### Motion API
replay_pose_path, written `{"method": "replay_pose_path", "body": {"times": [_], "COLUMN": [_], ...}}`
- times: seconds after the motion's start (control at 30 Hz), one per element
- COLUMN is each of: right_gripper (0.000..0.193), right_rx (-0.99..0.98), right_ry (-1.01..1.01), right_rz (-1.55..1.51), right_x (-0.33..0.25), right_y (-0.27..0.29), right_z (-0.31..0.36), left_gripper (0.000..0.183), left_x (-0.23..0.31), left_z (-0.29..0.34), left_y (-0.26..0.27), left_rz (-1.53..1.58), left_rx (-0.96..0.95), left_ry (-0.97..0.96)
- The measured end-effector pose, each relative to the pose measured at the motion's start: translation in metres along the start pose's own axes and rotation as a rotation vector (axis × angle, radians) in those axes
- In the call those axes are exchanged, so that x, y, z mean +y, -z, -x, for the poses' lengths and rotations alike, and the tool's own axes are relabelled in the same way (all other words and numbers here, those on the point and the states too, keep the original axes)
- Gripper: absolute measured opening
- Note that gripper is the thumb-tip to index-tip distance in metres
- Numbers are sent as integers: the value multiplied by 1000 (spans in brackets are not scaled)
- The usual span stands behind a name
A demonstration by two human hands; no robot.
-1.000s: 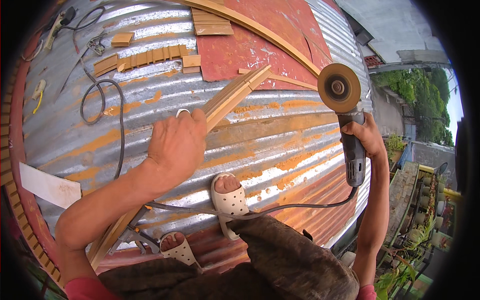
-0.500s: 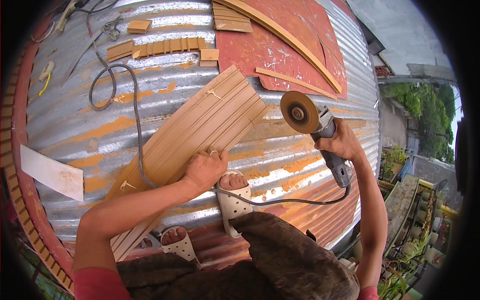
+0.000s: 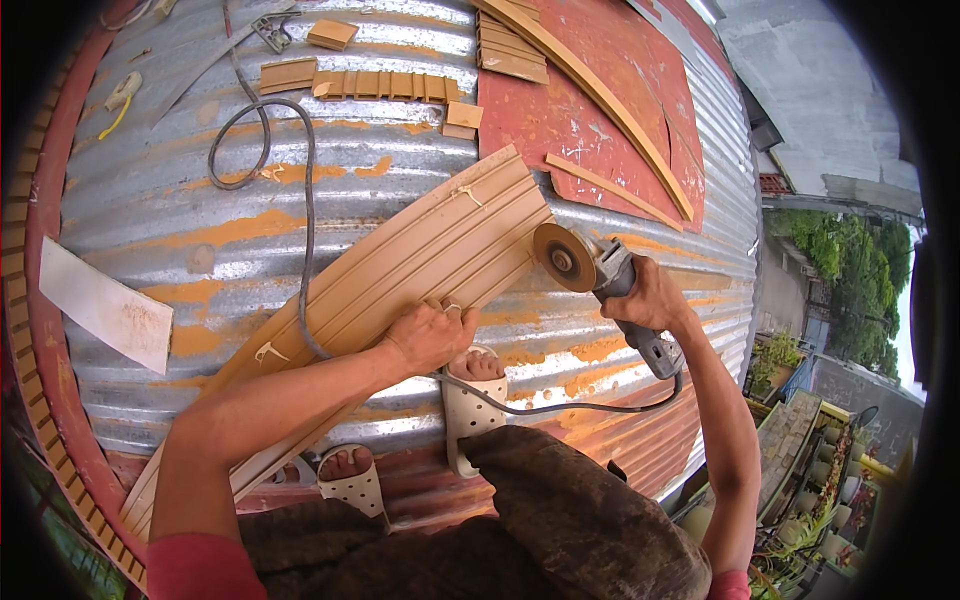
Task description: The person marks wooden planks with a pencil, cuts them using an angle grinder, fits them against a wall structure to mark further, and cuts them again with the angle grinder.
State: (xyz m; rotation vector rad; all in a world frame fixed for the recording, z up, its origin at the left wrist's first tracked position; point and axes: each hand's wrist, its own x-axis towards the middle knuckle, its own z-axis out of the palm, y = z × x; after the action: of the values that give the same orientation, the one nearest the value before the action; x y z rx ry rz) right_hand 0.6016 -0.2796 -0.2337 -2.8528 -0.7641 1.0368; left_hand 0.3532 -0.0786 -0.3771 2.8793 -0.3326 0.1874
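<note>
A long light-brown grooved panel (image 3: pixel 420 260) lies diagonally across the corrugated metal roof. My left hand (image 3: pixel 433 333) is closed on its right edge, fingers curled in and partly hidden. In my right hand (image 3: pixel 645 297) is an angle grinder (image 3: pixel 652 350), gripped round its body. Its rust-brown cutting disc (image 3: pixel 566 257) stands close to the panel's far right corner; I cannot tell whether they touch. The grinder's dark cord (image 3: pixel 540 410) runs left past my foot, behind my left forearm, and over the panel.
Brown offcuts (image 3: pixel 385 86) and a red sheet (image 3: pixel 610 120) with long strips (image 3: pixel 600 95) lie at the far side. A white piece (image 3: pixel 105 305) rests at left. My sandalled feet (image 3: pixel 476 400) stand beside the panel. Beyond the roof's right edge, plants and pots (image 3: pixel 830 470) show below.
My right hand has brought the grinder left and slightly down, closer to the panel's far corner. My left hand keeps its hold on the panel edge. The view has shifted a little.
</note>
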Motion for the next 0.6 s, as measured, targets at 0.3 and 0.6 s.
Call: {"method": "replay_pose_path", "body": {"times": [0.3,0.6], "right_gripper": [67,69], "right_rx": [-23,-31], "right_ry": [-2,19], "right_rz": [-34,-63], "right_x": [3,7], "right_y": [-5,-8], "right_z": [1,0], "left_gripper": [11,9], "left_x": [2,0], "left_z": [-2,-3], "left_y": [0,0], "left_rz": [-20,-39], "left_rx": [-13,42], "left_ry": [-7,-30]}}
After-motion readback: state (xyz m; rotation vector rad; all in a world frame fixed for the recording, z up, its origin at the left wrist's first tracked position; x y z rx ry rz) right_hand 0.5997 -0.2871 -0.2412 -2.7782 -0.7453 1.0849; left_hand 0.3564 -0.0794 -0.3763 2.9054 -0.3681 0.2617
